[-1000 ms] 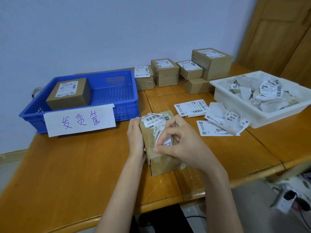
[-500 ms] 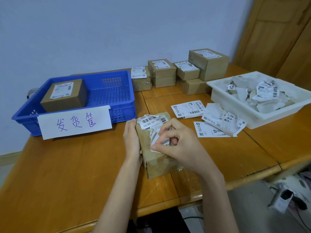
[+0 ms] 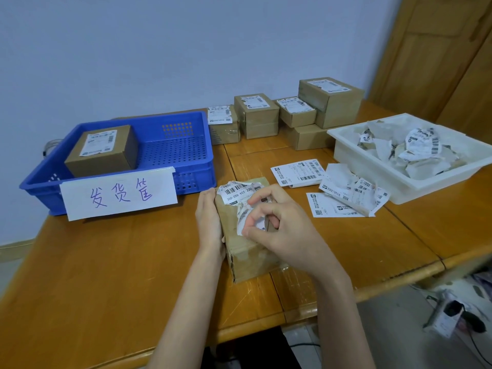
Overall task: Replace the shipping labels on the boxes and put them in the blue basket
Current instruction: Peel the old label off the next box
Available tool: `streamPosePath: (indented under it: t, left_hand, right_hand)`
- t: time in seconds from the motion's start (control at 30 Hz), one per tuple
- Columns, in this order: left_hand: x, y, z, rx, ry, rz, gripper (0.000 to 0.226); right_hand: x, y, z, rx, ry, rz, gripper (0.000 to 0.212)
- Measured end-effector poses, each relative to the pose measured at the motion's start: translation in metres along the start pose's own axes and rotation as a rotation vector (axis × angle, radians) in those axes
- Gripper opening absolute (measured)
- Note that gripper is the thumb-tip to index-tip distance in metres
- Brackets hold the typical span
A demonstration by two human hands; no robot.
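A brown cardboard box (image 3: 247, 254) lies on the wooden table in front of me, with a torn white shipping label (image 3: 238, 193) partly peeled off its top. My left hand (image 3: 209, 222) presses flat against the box's left side. My right hand (image 3: 282, 230) pinches a loose strip of the label between thumb and fingers over the box. The blue basket (image 3: 186, 166) stands at the left with one labelled box (image 3: 102, 150) inside it and a handwritten paper sign on its front.
Several labelled cardboard boxes (image 3: 287, 113) stand in a row by the wall. Fresh labels (image 3: 298, 171) and torn label scraps (image 3: 351, 187) lie right of the box. A white tray (image 3: 394, 182) with crumpled label scraps sits at the right. The table's front edge is close to me.
My right hand has pulled the label strip a little further off the box. The left hand stays on the box's side. The view has shifted slightly.
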State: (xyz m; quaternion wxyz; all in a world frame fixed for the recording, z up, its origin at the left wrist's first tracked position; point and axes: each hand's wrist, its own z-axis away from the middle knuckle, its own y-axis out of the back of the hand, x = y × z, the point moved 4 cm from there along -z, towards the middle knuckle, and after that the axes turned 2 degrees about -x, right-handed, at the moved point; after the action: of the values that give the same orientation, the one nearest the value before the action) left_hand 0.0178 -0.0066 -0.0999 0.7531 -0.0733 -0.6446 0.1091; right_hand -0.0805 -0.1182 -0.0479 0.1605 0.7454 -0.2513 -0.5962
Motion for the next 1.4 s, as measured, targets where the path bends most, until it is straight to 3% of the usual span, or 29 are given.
streamPosePath:
  t: [0.17,0.37,0.5,0.77,1.07,1.4]
  left_hand:
    - [-0.001,0.0,-0.002,-0.004,-0.006,-0.008,0.022]
    - [-0.003,0.001,-0.003,-0.011,-0.032,-0.015,0.021]
    - [-0.003,0.001,-0.004,-0.008,-0.035,-0.014,0.021]
    - [-0.004,0.0,-0.005,-0.018,-0.028,-0.001,0.021]
    - [-0.007,0.0,-0.006,-0.029,0.004,0.02,0.023]
    - [-0.006,-0.001,-0.007,-0.041,-0.025,0.029,0.02]
  right_hand:
    - [0.006,-0.003,-0.003,0.178,0.011,-0.025,0.01]
    - [-0.002,0.002,0.002,0.117,0.025,-0.09,0.014]
    - [0.0,-0.002,0.0,0.058,0.008,0.058,0.017]
    - [0.011,-0.005,-0.006,0.322,-0.023,0.092,0.012]
    - [0.0,-0.002,-0.004,0.104,-0.02,0.035,0.02]
    - [0.013,-0.003,-0.009,0.364,-0.052,0.105,0.009]
